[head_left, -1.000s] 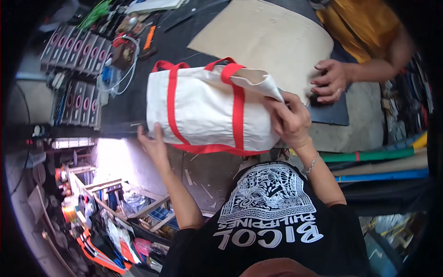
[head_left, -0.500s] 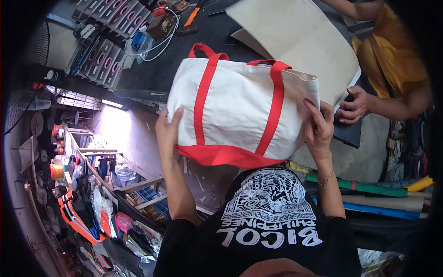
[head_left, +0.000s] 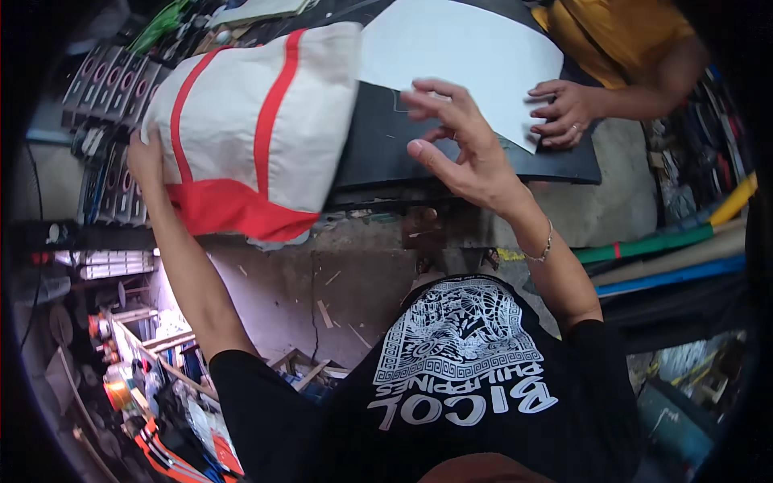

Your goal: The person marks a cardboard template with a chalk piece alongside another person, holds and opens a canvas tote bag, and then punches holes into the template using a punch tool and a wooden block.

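A cream canvas tote bag [head_left: 229,105] with red straps and a red base hangs tilted over the table's edge at the left. My left hand [head_left: 146,165] grips the bag's left side, with the thumb on the near face. My right hand [head_left: 463,145] is raised over the black table [head_left: 366,153], right of the bag and apart from it. Its fingers are spread and hold nothing. Beyond it lies a large white sheet [head_left: 463,52] on the table. A co-worker's hand [head_left: 560,113] rests at that sheet's right edge.
Grey cases with round pink-rimmed openings [head_left: 109,84] stand at the far left. A green roll [head_left: 644,245] and a blue roll [head_left: 672,278] lie at the right. Wooden frames [head_left: 153,342] and piled materials fill the lower left. The co-worker in yellow [head_left: 620,28] is at the far right.
The bag has moved left and away from me, over the table, with my left hand on it. My right hand has let go of it. The co-worker's hand has come to the white sheet.
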A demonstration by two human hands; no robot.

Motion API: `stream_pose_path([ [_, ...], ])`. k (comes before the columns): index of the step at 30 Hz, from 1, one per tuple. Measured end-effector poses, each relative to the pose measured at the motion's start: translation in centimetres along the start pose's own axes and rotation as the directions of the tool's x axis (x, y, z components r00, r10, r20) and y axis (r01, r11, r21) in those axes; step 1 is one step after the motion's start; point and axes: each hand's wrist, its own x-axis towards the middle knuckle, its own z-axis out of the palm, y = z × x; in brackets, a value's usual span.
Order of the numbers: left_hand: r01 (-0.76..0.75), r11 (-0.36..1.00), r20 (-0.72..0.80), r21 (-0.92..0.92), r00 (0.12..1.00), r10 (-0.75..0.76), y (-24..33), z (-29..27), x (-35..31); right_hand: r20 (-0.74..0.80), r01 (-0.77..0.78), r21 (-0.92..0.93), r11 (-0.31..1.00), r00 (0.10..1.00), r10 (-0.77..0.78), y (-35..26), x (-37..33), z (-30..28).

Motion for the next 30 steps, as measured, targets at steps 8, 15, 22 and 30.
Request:
stream_pose_path([
  [8,-0.063,0.997,0.588,-0.047,0.805,0.079,5.5,12.0,-16.5,-0.405,-0.335,-0.411,0.848,0.9,0.159,0.3,-11.0,-8.7],
  [15,-0.045,0.999,0.655,-0.027,0.754,0.052,8.1,9.6,-16.9,-0.562,-0.416,-0.704,0.576,0.822,-0.094,2.0,-14.5,-10.6],
  [22,-0.042,0.999,0.668,-0.012,0.743,0.039,7.8,9.9,-16.6,-0.474,-0.339,-0.769,0.542,0.871,-0.129,3.1,-14.3,-13.4],
  [30,-0.155,0.749,0.431,-0.644,0.735,0.523,25.7,2.9,-15.7,-0.319,-0.139,-0.757,0.638,0.931,-0.176,6.8,-10.6,-17.2],
])
